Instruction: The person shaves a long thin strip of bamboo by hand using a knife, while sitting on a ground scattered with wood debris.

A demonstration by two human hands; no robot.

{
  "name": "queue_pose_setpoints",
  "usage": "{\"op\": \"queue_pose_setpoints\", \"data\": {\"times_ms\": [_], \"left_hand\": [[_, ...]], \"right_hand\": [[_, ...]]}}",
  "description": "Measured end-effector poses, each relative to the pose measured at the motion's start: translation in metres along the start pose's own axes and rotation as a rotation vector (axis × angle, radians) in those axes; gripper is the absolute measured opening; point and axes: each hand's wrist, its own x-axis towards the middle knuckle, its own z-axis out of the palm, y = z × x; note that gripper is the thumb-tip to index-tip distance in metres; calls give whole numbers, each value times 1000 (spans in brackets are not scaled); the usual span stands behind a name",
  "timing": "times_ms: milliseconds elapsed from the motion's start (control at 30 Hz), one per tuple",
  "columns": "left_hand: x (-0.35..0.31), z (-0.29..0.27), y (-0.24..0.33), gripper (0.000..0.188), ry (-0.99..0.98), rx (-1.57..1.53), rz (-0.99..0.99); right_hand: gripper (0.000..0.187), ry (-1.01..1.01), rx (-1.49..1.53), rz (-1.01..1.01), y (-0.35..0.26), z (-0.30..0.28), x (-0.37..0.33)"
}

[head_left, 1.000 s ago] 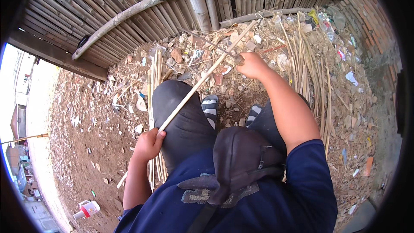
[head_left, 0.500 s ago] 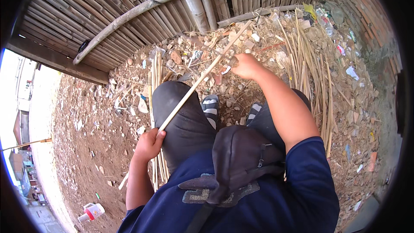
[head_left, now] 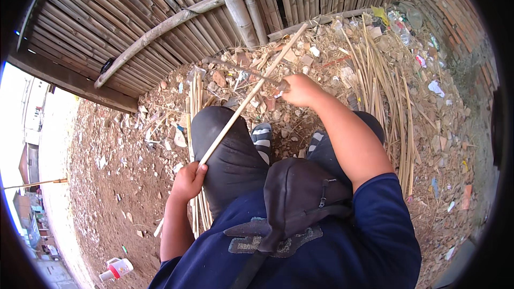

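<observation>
My left hand (head_left: 188, 181) is closed round the lower end of a long pale bamboo strip (head_left: 235, 116), beside my left knee. The strip slants up and away to the right over that knee. My right hand (head_left: 303, 91) grips the handle of a knife (head_left: 240, 68), whose dark narrow blade points left and crosses the strip near its far part. At the crossing the blade seems to touch the strip. One bundle of split bamboo strips (head_left: 196, 88) lies beside my left leg, and a longer bundle (head_left: 369, 72) lies to the right of my right leg.
A bamboo slat wall (head_left: 160, 21) with poles stands ahead, and a brick wall (head_left: 455, 16) rises on the right. Stones, chips and litter cover the ground. A plastic bottle (head_left: 399, 27) lies far right; a clear jug with a red band (head_left: 119, 268) lies at lower left.
My right hand has moved slightly left and nearer to me, and more of the knife blade shows past the strip. My left hand keeps its hold on the bamboo strip.
</observation>
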Motion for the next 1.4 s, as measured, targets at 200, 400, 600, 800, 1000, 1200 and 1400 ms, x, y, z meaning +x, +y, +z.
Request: {"op": "queue_pose_setpoints", "data": {"times_ms": [200, 400, 600, 800, 1000, 1200, 1400], "left_hand": [[12, 9, 9, 44, -8, -2, 7], [6, -3, 5, 42, 16, 61, 70], [8, 1, 12, 43, -35, 106, -22], [11, 0, 9, 43, 11, 89, 56], [5, 7, -4, 41, 54, 89, 89], [11, 4, 7, 42, 43, 104, 91], [4, 7, 5, 41, 97, 128, 95]], "right_hand": [[29, -23, 18, 83, 28, -5, 13], [35, 119, 15, 65, 39, -6, 24], [28, -38, -260, -137, -8, 18, -1], [30, -12, -96, -34, 16, 4, 17], [31, -81, -181, -93, -13, 5, 4], [32, -8, -44, -90, 21, 24, 21], [22, -34, -218, -102, -19, 5, -1]]}}
